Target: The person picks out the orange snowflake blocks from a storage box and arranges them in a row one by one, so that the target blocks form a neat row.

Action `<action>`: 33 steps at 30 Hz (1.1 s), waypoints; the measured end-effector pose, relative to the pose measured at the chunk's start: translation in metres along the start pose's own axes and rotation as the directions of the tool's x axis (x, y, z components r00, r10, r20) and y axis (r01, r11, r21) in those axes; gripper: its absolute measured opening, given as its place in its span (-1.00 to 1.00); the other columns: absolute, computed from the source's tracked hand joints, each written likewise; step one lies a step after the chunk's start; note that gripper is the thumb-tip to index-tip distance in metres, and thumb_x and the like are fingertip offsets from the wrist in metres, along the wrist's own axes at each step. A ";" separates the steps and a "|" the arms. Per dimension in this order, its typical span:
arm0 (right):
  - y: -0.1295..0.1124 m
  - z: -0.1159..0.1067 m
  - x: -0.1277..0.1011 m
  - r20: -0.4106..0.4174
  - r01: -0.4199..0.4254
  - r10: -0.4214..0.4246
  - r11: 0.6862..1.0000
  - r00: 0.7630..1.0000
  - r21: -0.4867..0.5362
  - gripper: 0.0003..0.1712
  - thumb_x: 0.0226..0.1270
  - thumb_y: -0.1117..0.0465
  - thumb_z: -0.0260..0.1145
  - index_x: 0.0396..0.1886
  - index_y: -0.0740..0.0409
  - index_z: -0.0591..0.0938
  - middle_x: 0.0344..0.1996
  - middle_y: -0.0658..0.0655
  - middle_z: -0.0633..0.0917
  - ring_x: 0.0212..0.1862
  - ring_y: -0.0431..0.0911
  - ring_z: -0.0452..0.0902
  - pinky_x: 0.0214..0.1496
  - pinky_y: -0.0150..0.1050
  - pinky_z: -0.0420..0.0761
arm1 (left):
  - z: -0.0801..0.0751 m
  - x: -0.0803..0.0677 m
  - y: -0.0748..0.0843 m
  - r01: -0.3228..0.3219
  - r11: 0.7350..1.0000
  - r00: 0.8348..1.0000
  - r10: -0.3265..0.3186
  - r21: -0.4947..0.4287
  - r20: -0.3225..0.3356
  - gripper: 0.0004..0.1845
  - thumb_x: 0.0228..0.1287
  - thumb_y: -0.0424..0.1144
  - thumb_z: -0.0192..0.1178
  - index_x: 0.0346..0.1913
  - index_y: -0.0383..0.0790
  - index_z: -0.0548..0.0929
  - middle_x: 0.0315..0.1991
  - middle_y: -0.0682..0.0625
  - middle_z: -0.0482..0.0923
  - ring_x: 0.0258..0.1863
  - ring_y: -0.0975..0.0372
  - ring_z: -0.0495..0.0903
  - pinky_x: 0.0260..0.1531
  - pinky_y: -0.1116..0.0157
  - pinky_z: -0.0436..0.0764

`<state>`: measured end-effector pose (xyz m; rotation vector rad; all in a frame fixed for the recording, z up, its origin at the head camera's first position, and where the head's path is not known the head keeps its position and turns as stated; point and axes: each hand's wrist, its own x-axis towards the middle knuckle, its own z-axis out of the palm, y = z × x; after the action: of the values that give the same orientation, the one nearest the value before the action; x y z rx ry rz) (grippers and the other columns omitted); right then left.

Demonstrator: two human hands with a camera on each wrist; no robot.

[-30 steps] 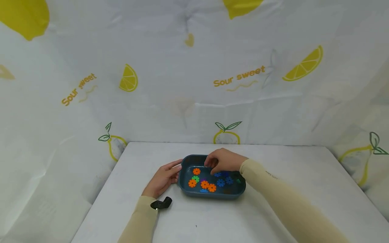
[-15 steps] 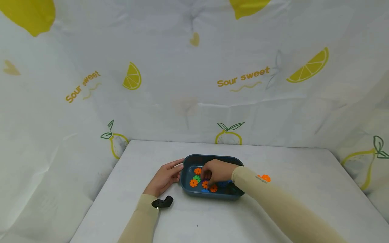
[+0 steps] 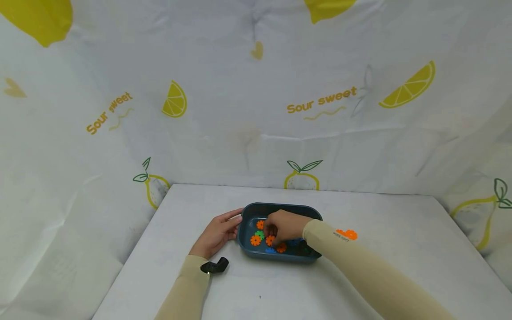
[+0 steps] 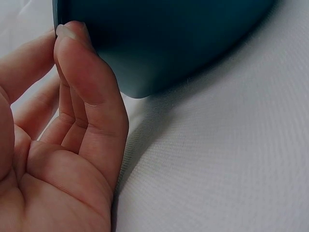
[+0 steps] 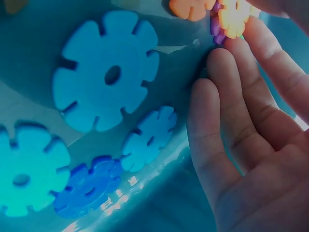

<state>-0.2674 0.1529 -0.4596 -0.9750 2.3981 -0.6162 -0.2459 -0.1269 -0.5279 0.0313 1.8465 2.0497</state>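
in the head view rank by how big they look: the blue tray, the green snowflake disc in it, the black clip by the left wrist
1. blue tray
2. black clip
3. green snowflake disc
The right hand covers part of the tray, which is plainly largest anyway.

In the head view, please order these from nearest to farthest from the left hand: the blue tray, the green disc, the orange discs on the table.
1. Blue tray: touched by the left hand.
2. Green disc: inside the tray.
3. Orange discs on the table: beyond the tray's right side.

Bright, even light; blurry wrist close-ups
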 end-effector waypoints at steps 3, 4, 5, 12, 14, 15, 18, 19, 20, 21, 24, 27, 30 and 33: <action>0.002 -0.002 -0.003 -0.017 -0.004 0.004 1.000 1.000 -0.014 -0.76 0.24 0.19 0.68 -0.13 -0.08 0.82 -0.21 -0.11 0.72 -0.20 -0.25 0.59 -0.08 -0.33 0.68 | 0.003 0.002 0.002 -0.002 1.000 1.000 0.002 0.000 0.007 -0.45 0.53 0.01 0.37 0.49 0.04 0.61 -0.24 0.02 0.65 -0.30 0.24 0.55 -0.26 0.37 0.65; 0.003 -0.003 -0.004 -0.024 -0.007 0.007 1.000 1.000 -0.018 -0.76 0.24 0.18 0.67 -0.12 -0.08 0.82 -0.20 -0.13 0.72 -0.19 -0.25 0.59 -0.07 -0.33 0.68 | 0.004 0.003 0.002 -0.003 1.000 1.000 0.003 -0.001 0.009 -0.45 0.53 0.02 0.37 0.49 0.04 0.61 -0.24 0.02 0.65 -0.30 0.24 0.55 -0.25 0.37 0.65; 0.004 -0.004 -0.006 -0.033 -0.014 0.013 1.000 0.999 -0.018 -0.75 0.25 0.17 0.67 -0.10 -0.09 0.82 -0.19 -0.14 0.72 -0.18 -0.25 0.59 -0.06 -0.32 0.68 | 0.004 0.004 0.003 -0.003 1.000 1.000 0.003 0.002 0.010 -0.45 0.52 0.02 0.37 0.49 0.04 0.61 -0.24 0.02 0.64 -0.30 0.24 0.55 -0.25 0.37 0.65; 0.008 -0.012 -0.017 -0.079 -0.053 0.057 0.997 0.995 0.048 -0.69 0.28 0.15 0.63 0.01 -0.09 0.82 -0.15 -0.17 0.69 -0.13 -0.20 0.60 0.00 -0.27 0.68 | 0.008 0.005 0.003 -0.002 1.000 1.000 0.002 0.012 0.003 -0.46 0.53 0.01 0.37 0.48 0.04 0.62 -0.25 0.02 0.63 -0.30 0.23 0.55 -0.25 0.37 0.64; 0.009 -0.014 -0.022 -0.097 -0.053 0.058 0.997 0.994 0.058 -0.69 0.28 0.16 0.63 0.01 -0.09 0.83 -0.14 -0.16 0.68 -0.12 -0.20 0.60 0.01 -0.25 0.68 | 0.008 0.004 0.002 0.002 1.000 1.000 -0.002 0.008 0.002 -0.46 0.53 0.01 0.37 0.49 0.03 0.61 -0.24 0.03 0.63 -0.29 0.22 0.55 -0.25 0.37 0.63; 0.010 -0.016 -0.024 -0.106 -0.054 0.060 0.997 0.993 0.062 -0.70 0.28 0.17 0.62 0.01 -0.09 0.83 -0.13 -0.16 0.68 -0.11 -0.20 0.60 0.02 -0.25 0.68 | 0.008 0.004 0.002 0.005 1.000 1.000 -0.005 0.006 0.001 -0.46 0.53 0.00 0.37 0.49 0.03 0.61 -0.24 0.03 0.63 -0.29 0.22 0.55 -0.25 0.37 0.63; 0.011 -0.022 -0.034 -0.132 -0.048 0.058 0.996 0.990 0.076 -0.68 0.30 0.18 0.60 0.04 -0.03 0.83 -0.11 -0.14 0.70 -0.10 -0.20 0.62 0.05 -0.24 0.70 | 0.006 0.003 -0.001 0.006 1.000 1.000 -0.006 0.004 -0.003 -0.46 0.54 -0.01 0.36 0.49 0.02 0.61 -0.24 0.02 0.63 -0.28 0.21 0.55 -0.24 0.37 0.63; 0.011 -0.025 -0.037 -0.144 -0.045 0.056 0.996 0.988 0.080 -0.68 0.29 0.19 0.59 0.04 -0.02 0.83 -0.11 -0.14 0.71 -0.09 -0.20 0.63 0.05 -0.24 0.70 | 0.006 0.003 -0.002 0.006 1.000 1.000 -0.006 0.003 -0.005 -0.46 0.55 -0.01 0.35 0.49 0.02 0.61 -0.23 0.02 0.63 -0.28 0.21 0.55 -0.24 0.37 0.63; 0.011 -0.027 -0.041 -0.155 -0.045 0.059 0.995 0.986 0.089 -0.67 0.30 0.19 0.59 0.06 0.00 0.83 -0.11 -0.14 0.72 -0.09 -0.20 0.63 0.05 -0.24 0.71 | 0.005 0.003 -0.003 0.004 1.000 1.000 -0.004 0.004 -0.009 -0.46 0.55 -0.02 0.35 0.49 0.01 0.61 -0.24 0.02 0.62 -0.28 0.21 0.55 -0.25 0.37 0.63; 0.012 -0.029 -0.045 -0.164 -0.046 0.062 0.994 0.984 0.098 -0.67 0.31 0.20 0.57 0.06 0.00 0.83 -0.10 -0.14 0.73 -0.09 -0.20 0.64 0.06 -0.25 0.71 | 0.005 0.003 -0.003 0.004 1.000 1.000 -0.004 0.005 -0.012 -0.47 0.55 -0.02 0.35 0.49 0.02 0.61 -0.24 0.01 0.63 -0.28 0.21 0.55 -0.25 0.37 0.63; 0.015 -0.034 -0.059 -0.202 -0.050 0.076 0.990 0.976 0.130 -0.69 0.31 0.19 0.56 0.04 -0.05 0.83 -0.10 -0.13 0.74 -0.10 -0.18 0.65 0.04 -0.25 0.72 | 0.004 0.002 -0.005 0.004 1.000 1.000 -0.004 0.011 -0.024 -0.47 0.55 0.00 0.34 0.49 0.03 0.61 -0.24 0.01 0.62 -0.28 0.20 0.55 -0.25 0.37 0.63; 0.022 -0.036 -0.074 -0.238 -0.060 0.105 0.980 0.965 0.188 -0.71 0.33 0.18 0.55 0.04 -0.09 0.83 -0.08 -0.10 0.75 -0.10 -0.16 0.67 0.03 -0.26 0.72 | 0.003 0.002 -0.006 0.008 1.000 0.999 -0.007 0.011 -0.035 -0.45 0.53 0.02 0.36 0.49 0.04 0.61 -0.24 0.02 0.61 -0.28 0.20 0.54 -0.25 0.37 0.63; 0.032 -0.038 -0.089 -0.281 -0.051 0.119 0.970 0.952 0.240 -0.69 0.36 0.18 0.55 0.08 -0.02 0.82 -0.04 -0.05 0.77 -0.09 -0.12 0.69 0.02 -0.28 0.73 | 0.002 0.002 -0.006 0.009 1.000 0.999 -0.009 0.003 -0.038 -0.43 0.52 0.03 0.37 0.50 0.03 0.60 -0.25 0.03 0.60 -0.28 0.21 0.54 -0.25 0.38 0.63; 0.042 -0.039 -0.104 -0.326 -0.040 0.132 0.961 0.936 0.272 -0.66 0.39 0.17 0.54 0.13 0.06 0.81 0.01 -0.02 0.79 -0.07 -0.10 0.70 0.02 -0.29 0.73 | 0.002 0.002 -0.005 0.011 1.000 1.000 -0.011 -0.010 -0.029 -0.41 0.50 0.04 0.39 0.51 0.02 0.59 -0.25 0.03 0.61 -0.29 0.22 0.54 -0.26 0.38 0.63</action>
<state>-0.2459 0.2643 -0.4257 -0.6892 2.5488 -1.1162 -0.2455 -0.1238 -0.5329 -0.0113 1.8499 2.0625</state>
